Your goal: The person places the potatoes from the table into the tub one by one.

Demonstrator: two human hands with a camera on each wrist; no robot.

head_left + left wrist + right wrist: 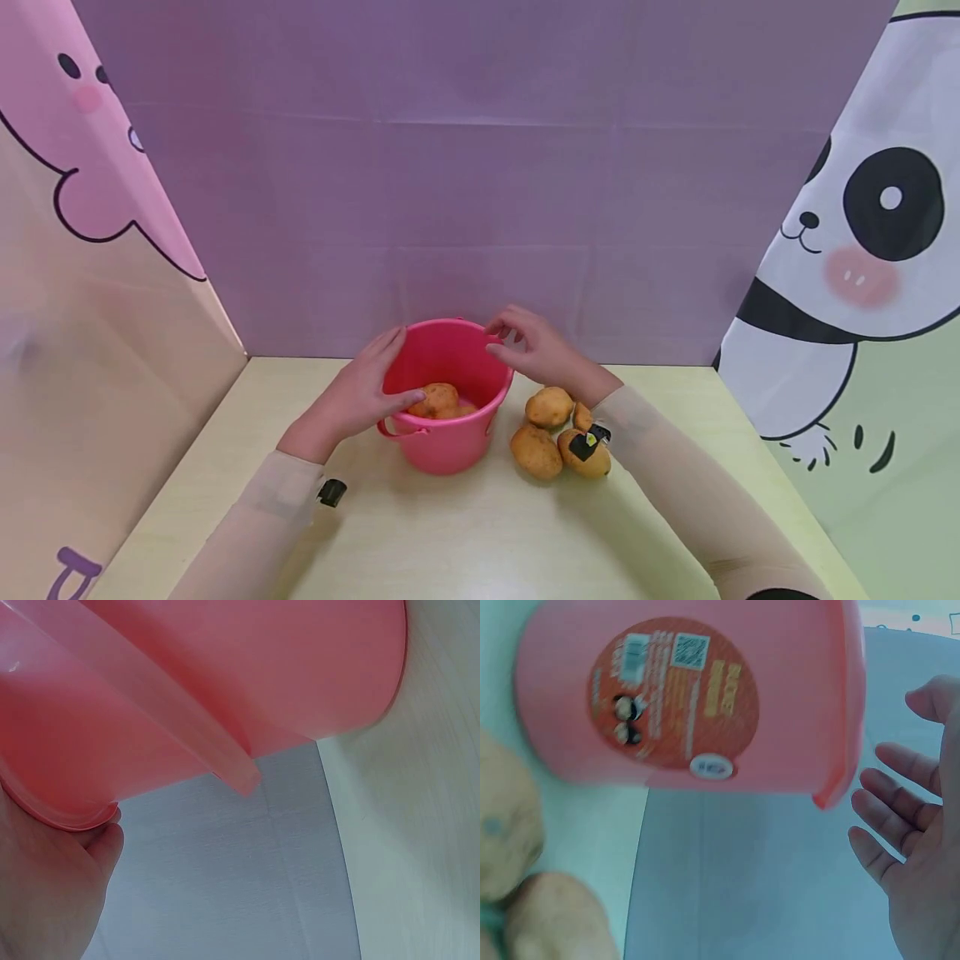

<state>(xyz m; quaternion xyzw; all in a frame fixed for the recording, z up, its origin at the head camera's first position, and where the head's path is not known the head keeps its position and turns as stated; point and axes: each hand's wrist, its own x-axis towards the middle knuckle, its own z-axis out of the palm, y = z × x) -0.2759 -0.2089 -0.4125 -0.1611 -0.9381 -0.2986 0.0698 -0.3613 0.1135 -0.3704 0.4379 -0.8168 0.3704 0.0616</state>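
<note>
A pink plastic bucket (pixel 442 446) stands upright on the table with potatoes (pixel 437 400) lying at its bottom. At its left rim, my left hand (pixel 365 390) grips the edge, the thumb reaching over the rim toward the inside; in the left wrist view that hand (pixel 49 877) is around the rim. My right hand (pixel 536 346) hovers by the right back rim with loosely bent fingers and nothing in them. The right wrist view shows this hand (pixel 922 817) apart from the bucket, which bears a round orange label (pixel 671 694).
Several loose potatoes (pixel 536 452) lie clustered on the table right of the bucket, below my right wrist. The bucket's handle (pixel 401 432) hangs down at the front left. A purple backdrop (pixel 480 167) rises behind the table (pixel 450 533), with printed side panels left and right.
</note>
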